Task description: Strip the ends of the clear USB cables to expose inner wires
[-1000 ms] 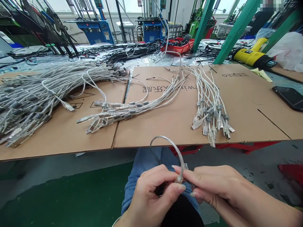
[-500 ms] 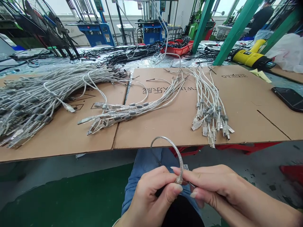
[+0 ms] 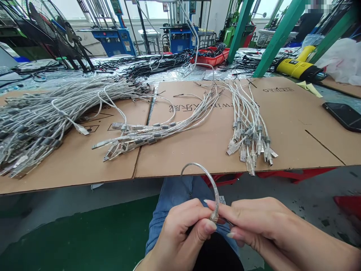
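A clear-jacketed silvery USB cable (image 3: 216, 192) arches up over my lap. My left hand (image 3: 184, 227) is closed on its thick end, pinched between thumb and forefinger. My right hand (image 3: 261, 218) presses its fingertips against the same end from the right. Something thin and dark shows between its thumb and forefinger, too covered to make out. A bit of metal plug (image 3: 222, 200) peeks out behind the right forefinger. On the cardboard above lie a middle bunch of similar cables (image 3: 169, 131), a right bunch (image 3: 248, 128) and a large left pile (image 3: 56, 109).
Cardboard sheets (image 3: 180, 158) cover the table's near side. A black phone (image 3: 345, 116) and a yellow heat gun (image 3: 299, 68) lie at the right. Black cables and a red tray (image 3: 213, 59) sit farther back, near a green post (image 3: 278, 39). A person is at the far right.
The view has shifted very slightly. Both hands keep nearly the same grip, and the cable's arc stays almost as it was.
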Demonstrator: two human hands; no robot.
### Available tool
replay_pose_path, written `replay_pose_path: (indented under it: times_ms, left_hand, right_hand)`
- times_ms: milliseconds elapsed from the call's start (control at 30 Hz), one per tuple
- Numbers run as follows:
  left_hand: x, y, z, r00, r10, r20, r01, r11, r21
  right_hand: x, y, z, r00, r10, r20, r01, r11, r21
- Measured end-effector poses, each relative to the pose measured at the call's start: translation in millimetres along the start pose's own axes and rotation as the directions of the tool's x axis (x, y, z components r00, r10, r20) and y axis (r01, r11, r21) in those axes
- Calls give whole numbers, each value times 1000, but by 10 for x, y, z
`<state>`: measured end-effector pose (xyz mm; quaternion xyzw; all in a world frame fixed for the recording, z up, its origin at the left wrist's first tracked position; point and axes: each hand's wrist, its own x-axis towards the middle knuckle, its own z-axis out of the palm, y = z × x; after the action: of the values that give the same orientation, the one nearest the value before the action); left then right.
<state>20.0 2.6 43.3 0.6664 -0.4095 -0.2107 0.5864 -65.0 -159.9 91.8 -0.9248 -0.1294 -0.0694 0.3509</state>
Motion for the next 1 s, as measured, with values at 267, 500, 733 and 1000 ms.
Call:
replay_pose_path:
  times_ms: [267,500,733,1000]
  left_hand:
    - [5,-23,8,998,54,18,-54,998,16]
    - [-2,-18,2,999,-24,45,29,994,-109]
    - [6,-20,107,970,-235,58,241,910,-336]
    - [14,20,162,835,-520,182,439,429,-789]
  right_hand:
    - [23,-7,22,999,13,-38,-12,999,45]
    - [-32,6,25,950,290,117,-312,850,425]
    - [115,96,70,837,509,202,-506,576,642]
    - [205,99,66,903,420,93,-357,613,705]
